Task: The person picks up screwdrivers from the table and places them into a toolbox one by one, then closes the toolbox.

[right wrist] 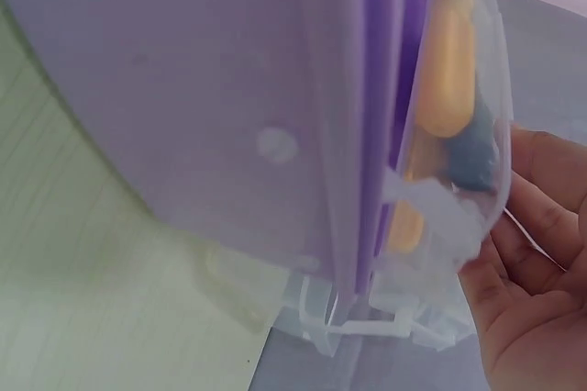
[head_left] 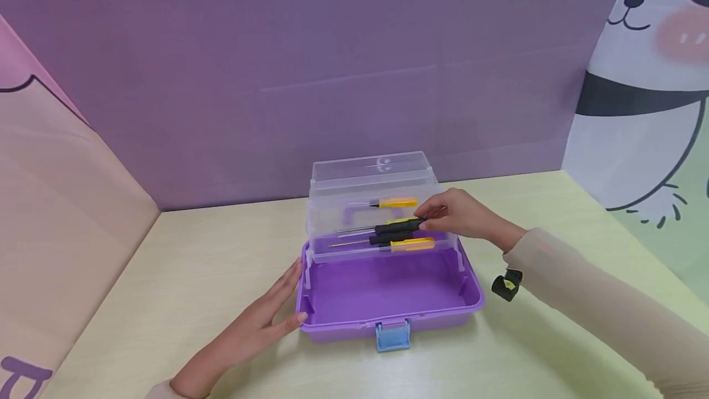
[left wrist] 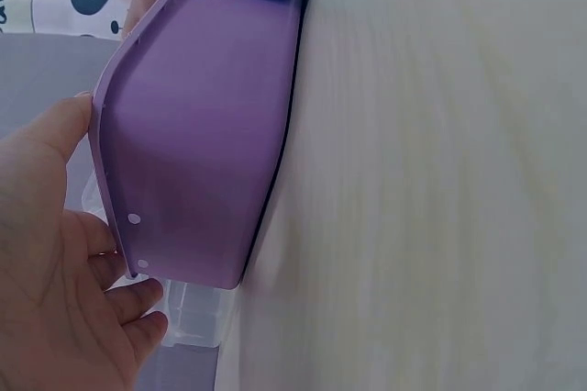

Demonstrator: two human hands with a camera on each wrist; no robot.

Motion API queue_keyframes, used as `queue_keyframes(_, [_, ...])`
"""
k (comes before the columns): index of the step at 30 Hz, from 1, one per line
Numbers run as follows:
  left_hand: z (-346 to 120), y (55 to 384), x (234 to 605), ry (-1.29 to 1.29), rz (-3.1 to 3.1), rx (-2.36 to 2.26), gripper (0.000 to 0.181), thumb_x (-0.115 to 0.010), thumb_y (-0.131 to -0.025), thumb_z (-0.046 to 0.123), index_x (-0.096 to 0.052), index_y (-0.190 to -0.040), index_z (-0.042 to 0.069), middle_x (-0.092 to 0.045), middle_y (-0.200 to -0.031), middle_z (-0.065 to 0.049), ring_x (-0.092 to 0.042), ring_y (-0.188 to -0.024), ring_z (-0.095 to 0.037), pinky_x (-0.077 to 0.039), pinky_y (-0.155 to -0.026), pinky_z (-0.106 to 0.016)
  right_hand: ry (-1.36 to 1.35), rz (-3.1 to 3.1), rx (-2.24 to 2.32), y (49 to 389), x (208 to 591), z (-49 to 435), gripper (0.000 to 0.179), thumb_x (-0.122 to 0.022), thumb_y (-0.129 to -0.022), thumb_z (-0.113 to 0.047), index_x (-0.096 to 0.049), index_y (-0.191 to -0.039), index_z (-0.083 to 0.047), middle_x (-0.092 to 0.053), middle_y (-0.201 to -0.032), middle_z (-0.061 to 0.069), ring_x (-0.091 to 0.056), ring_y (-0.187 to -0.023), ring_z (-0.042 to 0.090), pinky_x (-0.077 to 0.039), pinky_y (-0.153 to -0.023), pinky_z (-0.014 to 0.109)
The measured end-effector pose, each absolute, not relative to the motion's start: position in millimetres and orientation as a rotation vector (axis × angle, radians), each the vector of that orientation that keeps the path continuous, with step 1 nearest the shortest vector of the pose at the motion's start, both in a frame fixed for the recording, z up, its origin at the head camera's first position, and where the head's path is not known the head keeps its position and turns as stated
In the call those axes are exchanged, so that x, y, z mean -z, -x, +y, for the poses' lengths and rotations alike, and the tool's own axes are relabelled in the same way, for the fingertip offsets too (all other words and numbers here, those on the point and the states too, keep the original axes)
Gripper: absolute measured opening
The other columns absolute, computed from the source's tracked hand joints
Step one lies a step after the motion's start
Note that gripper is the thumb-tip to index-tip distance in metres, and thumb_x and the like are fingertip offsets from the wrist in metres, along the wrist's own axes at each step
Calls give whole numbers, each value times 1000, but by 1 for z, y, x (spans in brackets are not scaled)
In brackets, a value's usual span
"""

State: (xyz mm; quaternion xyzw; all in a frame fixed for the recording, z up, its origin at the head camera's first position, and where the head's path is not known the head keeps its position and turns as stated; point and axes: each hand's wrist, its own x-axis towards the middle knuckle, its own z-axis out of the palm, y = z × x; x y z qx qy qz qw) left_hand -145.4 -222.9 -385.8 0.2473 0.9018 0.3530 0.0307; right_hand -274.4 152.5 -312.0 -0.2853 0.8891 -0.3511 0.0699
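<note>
A purple toolbox stands on the table with its front blue latch hanging down. Above its rear half sits a clear tray holding several screwdrivers, among them one with a yellow handle and one with a black handle. My right hand is at the tray's right end, where thumb and fingers pinch the end of another black-handled screwdriver. Against the toolbox's left side rests my left hand, its fingers extended and the thumb touching the rim near the front corner.
The clear lid stands raised behind the tray. Through it shows a yellow-handled screwdriver. A purple backdrop rises behind the pale table, and a panda print is at the right.
</note>
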Motion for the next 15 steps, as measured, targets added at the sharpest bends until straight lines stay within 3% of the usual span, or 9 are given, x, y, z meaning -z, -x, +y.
queue_keyframes(9, [-224,146,386,-788,2777,-1090,75,-55,-96,33,-8,-153,21,-4,-159,3,-15,-141,-34,-25,-105,-61,761,2665,1162,269,313,176,27,-68,-86,-8,-67,-112,1,-67,-109,17,-66,-93,24,-56,-78,32])
queue_keyframes(15, [-223,148,387,-825,2769,-1087,74,-54,-96,31,-8,-153,20,-4,-159,0,-15,-141,-37,-25,-105,-62,704,2687,1273,265,316,194,30,-69,-87,-15,-67,-112,0,-67,-111,15,-66,-96,22,-55,-80,27])
